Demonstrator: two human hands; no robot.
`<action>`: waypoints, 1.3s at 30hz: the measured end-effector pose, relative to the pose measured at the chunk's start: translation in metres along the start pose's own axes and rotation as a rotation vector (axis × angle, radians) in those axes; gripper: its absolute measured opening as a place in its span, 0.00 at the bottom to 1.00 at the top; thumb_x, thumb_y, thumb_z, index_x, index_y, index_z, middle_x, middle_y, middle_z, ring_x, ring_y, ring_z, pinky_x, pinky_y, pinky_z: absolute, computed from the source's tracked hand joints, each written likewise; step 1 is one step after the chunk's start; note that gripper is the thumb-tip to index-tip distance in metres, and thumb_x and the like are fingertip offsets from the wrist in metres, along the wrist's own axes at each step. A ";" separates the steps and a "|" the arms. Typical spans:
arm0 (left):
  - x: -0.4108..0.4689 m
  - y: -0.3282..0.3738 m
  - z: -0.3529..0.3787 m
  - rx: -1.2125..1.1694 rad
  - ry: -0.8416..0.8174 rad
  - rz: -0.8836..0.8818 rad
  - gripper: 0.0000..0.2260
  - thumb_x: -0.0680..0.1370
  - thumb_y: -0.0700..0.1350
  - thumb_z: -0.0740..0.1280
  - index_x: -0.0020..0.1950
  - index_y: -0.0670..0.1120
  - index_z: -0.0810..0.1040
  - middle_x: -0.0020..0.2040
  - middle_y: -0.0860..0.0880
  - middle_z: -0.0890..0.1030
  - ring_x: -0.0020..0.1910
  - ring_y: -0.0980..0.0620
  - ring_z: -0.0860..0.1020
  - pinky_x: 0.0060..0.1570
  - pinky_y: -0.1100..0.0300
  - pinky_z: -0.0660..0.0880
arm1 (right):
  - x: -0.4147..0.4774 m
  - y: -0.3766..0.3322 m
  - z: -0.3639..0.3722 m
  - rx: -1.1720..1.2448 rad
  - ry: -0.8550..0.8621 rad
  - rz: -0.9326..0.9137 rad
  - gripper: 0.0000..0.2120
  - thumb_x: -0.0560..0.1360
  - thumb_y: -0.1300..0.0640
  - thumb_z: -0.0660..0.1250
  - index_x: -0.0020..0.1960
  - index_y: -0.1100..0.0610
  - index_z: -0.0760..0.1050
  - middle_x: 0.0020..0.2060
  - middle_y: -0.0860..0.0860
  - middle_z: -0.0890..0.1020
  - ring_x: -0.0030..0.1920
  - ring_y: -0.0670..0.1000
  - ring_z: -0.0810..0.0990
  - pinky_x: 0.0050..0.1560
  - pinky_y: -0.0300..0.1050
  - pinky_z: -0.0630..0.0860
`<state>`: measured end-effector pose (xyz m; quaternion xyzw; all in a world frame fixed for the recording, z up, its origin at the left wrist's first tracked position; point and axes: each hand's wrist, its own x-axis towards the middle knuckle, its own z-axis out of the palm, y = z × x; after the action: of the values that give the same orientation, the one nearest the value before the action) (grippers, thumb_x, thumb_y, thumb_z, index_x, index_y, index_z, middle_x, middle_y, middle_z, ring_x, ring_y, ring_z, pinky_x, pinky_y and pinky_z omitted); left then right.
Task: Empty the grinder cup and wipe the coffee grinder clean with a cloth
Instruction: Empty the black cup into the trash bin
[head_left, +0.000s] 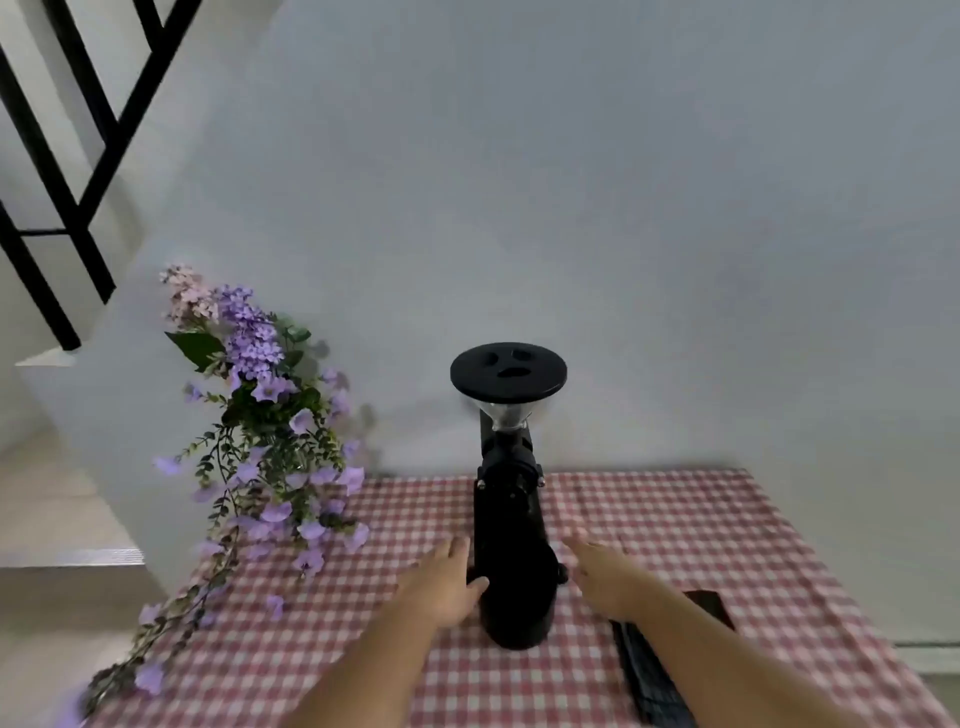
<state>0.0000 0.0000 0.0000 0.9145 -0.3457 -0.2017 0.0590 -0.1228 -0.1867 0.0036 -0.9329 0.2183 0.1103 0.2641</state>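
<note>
A black coffee grinder stands upright on the red-and-white checked tablecloth, its round black hopper lid on top of a clear funnel. My left hand rests against the grinder's lower left side, thumb touching the body, fingers extended. My right hand hovers just right of the base, fingers spread, holding nothing. A dark folded cloth lies on the table under my right forearm. The grinder cup cannot be told apart from the black base.
A bunch of purple flowers with trailing green stems leans over the table's left side. A dark flat object lies right of my right wrist. A white wall stands close behind the table; black stair railing is at upper left.
</note>
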 end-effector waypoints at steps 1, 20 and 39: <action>0.003 -0.001 0.007 -0.027 -0.023 0.022 0.30 0.83 0.55 0.55 0.80 0.48 0.44 0.81 0.45 0.49 0.78 0.44 0.55 0.74 0.47 0.58 | 0.004 0.002 0.004 -0.015 -0.018 0.011 0.25 0.81 0.57 0.52 0.76 0.53 0.52 0.75 0.55 0.60 0.71 0.57 0.66 0.68 0.50 0.67; 0.027 -0.008 0.046 -0.462 0.217 0.032 0.16 0.80 0.39 0.63 0.67 0.50 0.74 0.60 0.51 0.79 0.57 0.54 0.78 0.59 0.56 0.77 | 0.014 0.009 0.063 0.569 0.274 0.278 0.15 0.78 0.66 0.57 0.64 0.57 0.69 0.57 0.55 0.79 0.51 0.54 0.79 0.41 0.44 0.76; -0.085 0.347 0.120 -0.372 -0.130 0.849 0.10 0.79 0.39 0.64 0.59 0.46 0.77 0.48 0.52 0.80 0.46 0.54 0.78 0.41 0.67 0.72 | -0.333 0.230 0.027 0.868 0.966 0.727 0.14 0.78 0.66 0.57 0.47 0.47 0.71 0.40 0.47 0.77 0.38 0.47 0.75 0.39 0.38 0.70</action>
<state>-0.3181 -0.2023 0.0045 0.6515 -0.6503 -0.2750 0.2776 -0.5250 -0.2317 -0.0143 -0.5582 0.6290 -0.3277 0.4304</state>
